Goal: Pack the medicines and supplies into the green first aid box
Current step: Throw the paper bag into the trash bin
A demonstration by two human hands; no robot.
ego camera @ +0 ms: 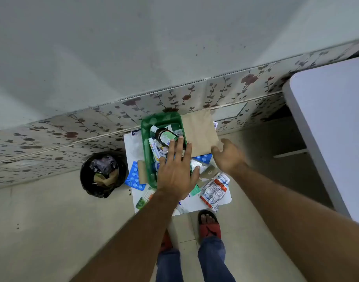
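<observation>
Packing underway: left hand [175,169] spread flat over the part-filled green box [148,127] on the small table [132,143], right hand [227,155] pinching the brown envelope [199,129] corner beside it; probably envelope goes in next.

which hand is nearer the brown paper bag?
Right. The right hand is at the brown paper bag's near corner, apparently touching it. The left hand is spread over the green box beside it.

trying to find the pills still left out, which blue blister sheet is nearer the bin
The blue blister sheet left of the green box, lying at the table's left edge beside the black bin. The other blue sheet lies right of the box, below the brown paper bag.
</observation>
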